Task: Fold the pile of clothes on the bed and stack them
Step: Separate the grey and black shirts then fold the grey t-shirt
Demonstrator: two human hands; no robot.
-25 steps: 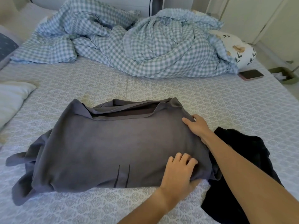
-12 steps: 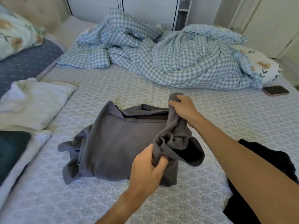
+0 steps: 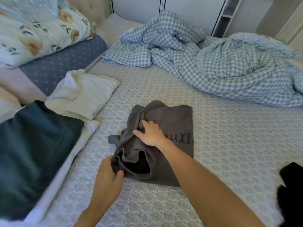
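At the far left, a dark teal folded cloth (image 3: 32, 153) lies on a pale blanket, with a cream pillow (image 3: 83, 94) just beyond it and a floral pillow (image 3: 41, 27) stacked on a dotted grey-blue one (image 3: 64, 64) behind. In the middle of the patterned bed sheet (image 3: 221, 136) sits the grey garment (image 3: 173, 128), partly folded, its left side bunched and an open cuff or hem gaping toward the camera. The left hand (image 3: 108, 181) pinches the near-left edge of that opening between thumb and curled fingers. The right hand (image 3: 150, 133) lies on top of the garment, fingers spread and fairly straight, pressing the fabric down. Dark lettering shows beside the right wrist; it reads something like "uxt", though blur and the hand hide part of it. A crumpled blue gingham duvet (image 3: 221, 63) fills the far right, and a black garment (image 3: 291, 190) lies at the right edge.
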